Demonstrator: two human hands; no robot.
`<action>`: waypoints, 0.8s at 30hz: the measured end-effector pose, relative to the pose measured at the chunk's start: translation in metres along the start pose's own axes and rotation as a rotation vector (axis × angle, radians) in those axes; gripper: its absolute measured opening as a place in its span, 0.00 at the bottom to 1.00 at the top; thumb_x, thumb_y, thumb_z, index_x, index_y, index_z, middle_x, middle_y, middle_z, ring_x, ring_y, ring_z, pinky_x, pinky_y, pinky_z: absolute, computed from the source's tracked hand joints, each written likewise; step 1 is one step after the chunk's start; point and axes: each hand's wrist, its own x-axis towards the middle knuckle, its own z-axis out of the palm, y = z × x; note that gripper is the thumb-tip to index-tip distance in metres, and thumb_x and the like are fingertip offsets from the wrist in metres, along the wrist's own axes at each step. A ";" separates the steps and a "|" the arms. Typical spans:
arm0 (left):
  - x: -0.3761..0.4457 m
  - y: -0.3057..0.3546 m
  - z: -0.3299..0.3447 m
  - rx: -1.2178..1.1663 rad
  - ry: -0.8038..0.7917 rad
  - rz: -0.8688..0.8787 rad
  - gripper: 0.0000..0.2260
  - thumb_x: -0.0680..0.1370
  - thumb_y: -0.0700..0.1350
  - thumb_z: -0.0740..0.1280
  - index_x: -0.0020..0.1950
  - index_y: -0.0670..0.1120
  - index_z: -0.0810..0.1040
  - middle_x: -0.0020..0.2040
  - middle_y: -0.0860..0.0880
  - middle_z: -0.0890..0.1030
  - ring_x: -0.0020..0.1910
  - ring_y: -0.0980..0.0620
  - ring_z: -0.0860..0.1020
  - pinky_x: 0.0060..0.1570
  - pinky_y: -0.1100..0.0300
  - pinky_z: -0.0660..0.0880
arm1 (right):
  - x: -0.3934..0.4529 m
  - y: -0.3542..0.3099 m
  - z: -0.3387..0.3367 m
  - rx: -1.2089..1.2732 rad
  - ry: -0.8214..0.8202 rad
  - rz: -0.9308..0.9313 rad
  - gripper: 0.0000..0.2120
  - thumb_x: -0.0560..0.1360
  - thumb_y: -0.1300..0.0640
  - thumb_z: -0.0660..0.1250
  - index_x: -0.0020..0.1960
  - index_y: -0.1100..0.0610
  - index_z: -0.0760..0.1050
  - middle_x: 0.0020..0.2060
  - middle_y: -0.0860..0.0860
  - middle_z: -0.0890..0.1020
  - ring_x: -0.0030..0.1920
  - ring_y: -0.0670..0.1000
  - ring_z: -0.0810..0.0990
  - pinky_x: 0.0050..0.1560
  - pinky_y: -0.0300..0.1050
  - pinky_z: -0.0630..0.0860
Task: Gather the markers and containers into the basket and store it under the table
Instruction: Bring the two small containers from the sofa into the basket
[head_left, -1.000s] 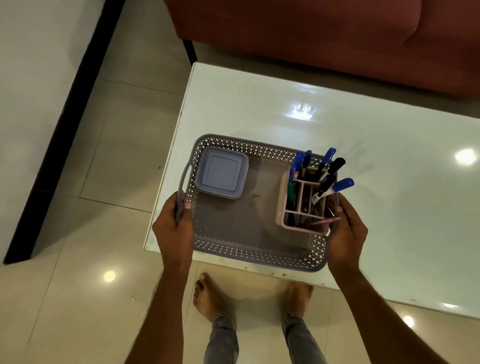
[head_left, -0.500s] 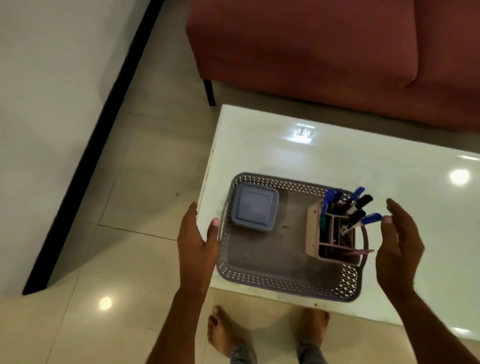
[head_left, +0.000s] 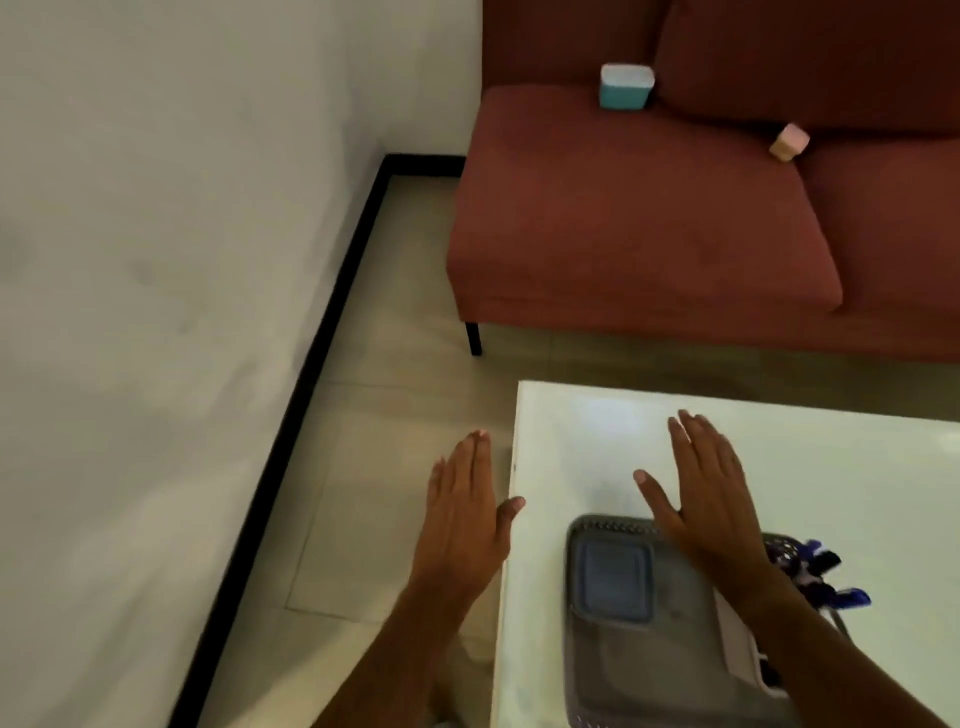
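The grey perforated basket (head_left: 670, 675) sits on the white table (head_left: 831, 467) near its left corner. Inside it lie a grey lidded container (head_left: 615, 579) and a pink holder (head_left: 737, 644) with blue and black markers (head_left: 815, 566), partly hidden by my right forearm. My left hand (head_left: 465, 514) hovers flat over the floor left of the table edge, holding nothing. My right hand (head_left: 706, 493) is raised flat above the basket's far rim, fingers straight, holding nothing. On the red sofa (head_left: 623, 218) sit a teal container with a white lid (head_left: 626, 87) and a small pink container (head_left: 788, 141).
A white wall (head_left: 182, 260) with a black skirting strip runs along the left. Beige floor tiles (head_left: 374, 415) lie between wall, sofa and table. A black sofa leg (head_left: 474, 338) stands near the table's far left corner.
Both hands have let go of the basket and lifted with fingers straight. The view has swung up towards the sofa, bringing two containers on it into sight.
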 end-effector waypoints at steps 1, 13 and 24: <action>0.011 -0.003 -0.009 0.016 -0.009 0.020 0.35 0.84 0.60 0.54 0.83 0.45 0.42 0.85 0.46 0.47 0.84 0.48 0.46 0.81 0.51 0.41 | 0.013 -0.012 0.004 0.000 -0.005 -0.011 0.37 0.80 0.37 0.55 0.78 0.64 0.64 0.78 0.62 0.67 0.80 0.62 0.64 0.79 0.64 0.61; 0.236 -0.072 -0.074 0.048 -0.039 0.124 0.37 0.83 0.60 0.60 0.84 0.44 0.48 0.84 0.45 0.54 0.83 0.46 0.54 0.81 0.45 0.53 | 0.185 -0.107 0.067 -0.011 -0.019 0.138 0.36 0.81 0.37 0.54 0.77 0.64 0.67 0.76 0.62 0.71 0.78 0.63 0.67 0.78 0.63 0.64; 0.382 -0.074 -0.152 0.072 -0.027 0.179 0.36 0.83 0.57 0.61 0.83 0.41 0.50 0.83 0.43 0.59 0.82 0.45 0.58 0.80 0.43 0.55 | 0.335 -0.152 0.036 0.011 -0.019 0.285 0.37 0.81 0.36 0.53 0.80 0.60 0.62 0.79 0.59 0.67 0.80 0.59 0.63 0.81 0.59 0.59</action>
